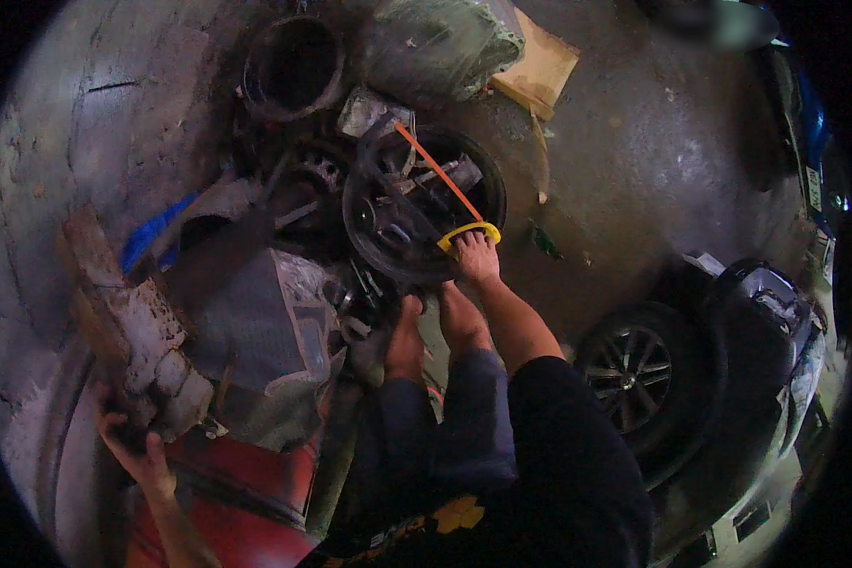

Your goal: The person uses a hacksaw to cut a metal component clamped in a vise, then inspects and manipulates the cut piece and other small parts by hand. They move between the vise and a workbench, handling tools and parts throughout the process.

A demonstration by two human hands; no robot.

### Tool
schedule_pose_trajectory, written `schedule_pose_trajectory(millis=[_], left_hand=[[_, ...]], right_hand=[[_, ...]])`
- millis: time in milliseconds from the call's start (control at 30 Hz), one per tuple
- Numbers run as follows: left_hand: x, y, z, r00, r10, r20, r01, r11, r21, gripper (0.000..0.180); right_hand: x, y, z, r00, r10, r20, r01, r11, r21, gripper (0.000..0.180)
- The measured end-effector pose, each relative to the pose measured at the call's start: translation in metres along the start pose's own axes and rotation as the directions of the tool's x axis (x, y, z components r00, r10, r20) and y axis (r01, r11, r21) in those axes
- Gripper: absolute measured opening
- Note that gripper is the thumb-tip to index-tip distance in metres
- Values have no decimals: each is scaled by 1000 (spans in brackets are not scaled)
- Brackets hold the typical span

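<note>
Left hand: the left hand (128,445) is low at the left edge, fingers wrapped round the lower end of a rough, rust-caked block (133,331) — held tilted, its far end pointing up and left.
Knees: dark trousers, both knees bent, between the two arms.
Right hand: the right hand (473,257) is stretched forward, fingers closed over the yellow handle of a hacksaw (450,194) at the near rim of a black tub.
Hacksaw: orange frame running up and left across the tub's mouth.
Tub: the round black tub (374,237) on the concrete floor (634,161) holds mixed metal parts.
Right side: a car wheel (630,374) and dark bodywork — well apart from the tub.
Far: a second round container (293,66), a plastic-wrapped bundle (445,43) and a cardboard piece (540,71).
</note>
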State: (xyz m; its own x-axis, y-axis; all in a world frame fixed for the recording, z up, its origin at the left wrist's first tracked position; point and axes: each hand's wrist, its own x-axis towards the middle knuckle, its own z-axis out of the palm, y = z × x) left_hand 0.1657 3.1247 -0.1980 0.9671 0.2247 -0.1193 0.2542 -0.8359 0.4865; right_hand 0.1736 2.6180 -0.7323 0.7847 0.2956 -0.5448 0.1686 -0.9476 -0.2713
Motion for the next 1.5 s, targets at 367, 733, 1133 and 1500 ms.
schedule_pose_trajectory(millis=[367,733,1133,1500], left_hand=[[-6,-15,-7,1000,1,-31,-1,1000,19,59],[9,0,7,993,105,-61,-109,992,-66,43],[30,-6,-5,934,269,-233,-270,962,31,70],[38,-8,-25,990,87,114,-84,996,-29,61]], right_hand=[[-13,-14,-66,965,-70,252,46,994,102,57],[-182,-171,-285,983,37,-180,117,630,767,54],[-359,-376,-362,964,-58,-260,257,-64,964,75],[-364,-440,-342,957,-103,-270,275,41,960,64]])
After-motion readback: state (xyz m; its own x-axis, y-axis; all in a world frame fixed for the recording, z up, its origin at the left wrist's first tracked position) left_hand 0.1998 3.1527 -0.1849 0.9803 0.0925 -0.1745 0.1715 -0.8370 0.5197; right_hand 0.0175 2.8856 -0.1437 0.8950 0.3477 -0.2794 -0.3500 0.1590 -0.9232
